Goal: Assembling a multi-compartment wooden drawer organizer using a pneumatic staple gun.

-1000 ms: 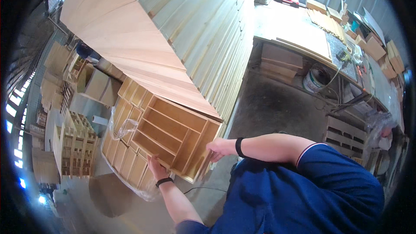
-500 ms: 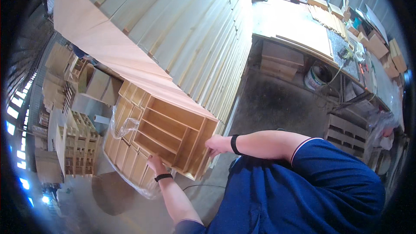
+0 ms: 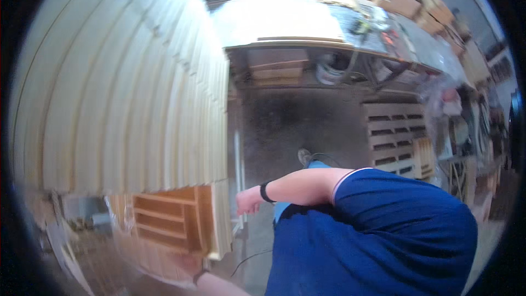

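Note:
A wooden drawer organizer tray (image 3: 185,200) with several divided compartments lies at the lower left, next to the end of a tall stack of pale wooden boards (image 3: 120,93). My left hand (image 3: 183,263) is at the tray's near edge, and motion blur smears its fingers. To the right of the tray and apart from it, my right hand (image 3: 249,200) hangs in the air with its fingers curled in. Nothing shows in it. Both wrists wear a dark band.
Beyond the floor stands a workbench (image 3: 285,16) with flat panels, boxes and tools on it. A bucket (image 3: 330,71) and boxes (image 3: 276,68) sit beneath. A wooden pallet (image 3: 397,131) leans at the right. A thin cable (image 3: 249,257) lies on the floor.
My right hand has come off the tray's right end and moved away from it. My view has swung to the right, so the tray and boards appear farther left.

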`<state>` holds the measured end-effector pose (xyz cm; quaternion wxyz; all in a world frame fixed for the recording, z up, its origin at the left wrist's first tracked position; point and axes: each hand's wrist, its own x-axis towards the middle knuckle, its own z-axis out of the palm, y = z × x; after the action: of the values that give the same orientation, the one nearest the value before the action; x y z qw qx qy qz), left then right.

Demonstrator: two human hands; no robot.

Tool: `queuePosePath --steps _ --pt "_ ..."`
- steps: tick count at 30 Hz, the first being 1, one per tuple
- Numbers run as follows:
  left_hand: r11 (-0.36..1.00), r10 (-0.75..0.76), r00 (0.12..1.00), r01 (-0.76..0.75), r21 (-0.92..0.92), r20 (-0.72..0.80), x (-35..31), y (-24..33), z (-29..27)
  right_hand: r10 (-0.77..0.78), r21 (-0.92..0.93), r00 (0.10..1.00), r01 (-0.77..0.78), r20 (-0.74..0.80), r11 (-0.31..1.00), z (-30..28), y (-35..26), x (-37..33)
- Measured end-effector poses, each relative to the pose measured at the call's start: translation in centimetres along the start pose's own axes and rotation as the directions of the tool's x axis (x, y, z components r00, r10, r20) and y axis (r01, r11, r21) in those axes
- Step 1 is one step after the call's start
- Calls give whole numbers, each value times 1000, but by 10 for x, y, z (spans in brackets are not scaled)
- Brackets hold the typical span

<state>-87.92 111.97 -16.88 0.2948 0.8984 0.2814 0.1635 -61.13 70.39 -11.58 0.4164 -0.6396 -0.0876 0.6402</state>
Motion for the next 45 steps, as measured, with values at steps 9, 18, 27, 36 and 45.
queuePosePath --steps 9,18,27,36,45 --pt "943 -313 948 318 -100 65 -48 179 109 -20 -140 576 -165 -817 976 -216 209 -134" --pt "877 -336 699 477 -61 631 -72 406 278 504 448 264 -247 -822 860 -249 548 -371" --pt "902 -344 398 392 181 850 -51 598 426 797 810 -152 -42 -584 585 -165 737 -430" --pt "996 36 -68 84 -30 997 -187 840 695 976 971 138 190 -171 143 -95 727 -400" --pt "936 131 -598 -187 -297 791 -353 1120 829 896 893 -369 272 -247 358 -193 816 -520"
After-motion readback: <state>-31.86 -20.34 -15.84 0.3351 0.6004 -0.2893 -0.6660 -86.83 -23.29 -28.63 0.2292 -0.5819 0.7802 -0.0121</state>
